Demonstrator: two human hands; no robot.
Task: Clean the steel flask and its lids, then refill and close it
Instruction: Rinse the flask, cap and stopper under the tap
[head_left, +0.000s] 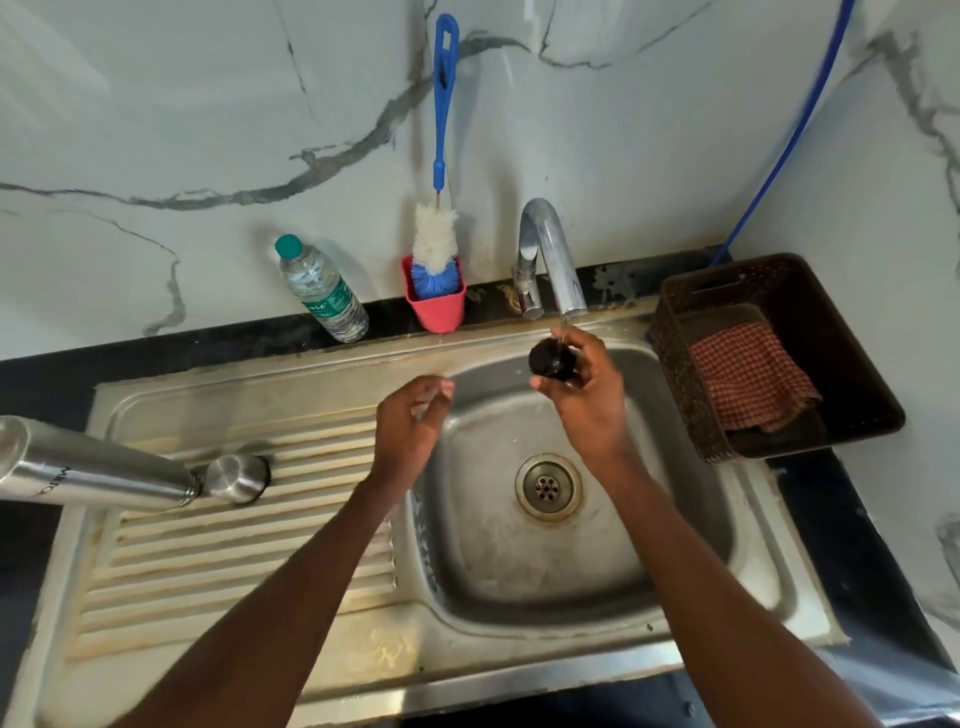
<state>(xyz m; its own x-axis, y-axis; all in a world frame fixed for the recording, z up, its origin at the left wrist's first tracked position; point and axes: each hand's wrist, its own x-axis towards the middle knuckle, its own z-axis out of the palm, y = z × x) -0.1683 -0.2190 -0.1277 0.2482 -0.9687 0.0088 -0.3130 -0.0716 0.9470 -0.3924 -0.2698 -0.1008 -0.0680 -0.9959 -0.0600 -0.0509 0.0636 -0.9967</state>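
Note:
My right hand (587, 395) grips a small black inner lid (549, 358) under the tap (550, 260), where a thin stream of water falls onto it. Over the sink's left rim my left hand (410, 421) hovers with loosely curled fingers and holds nothing. The steel flask (88, 467) stands at the far left on the drainboard. Its steel outer cap (238, 477) sits on the ribs just right of it.
The steel sink (519, 587) has a drain (548, 486) in the middle. Behind it stand a plastic water bottle (322, 288) and a red cup (439, 306) with a blue bottle brush (439, 228). A brown basket (852, 364) with a checked cloth (748, 374) stands at the right.

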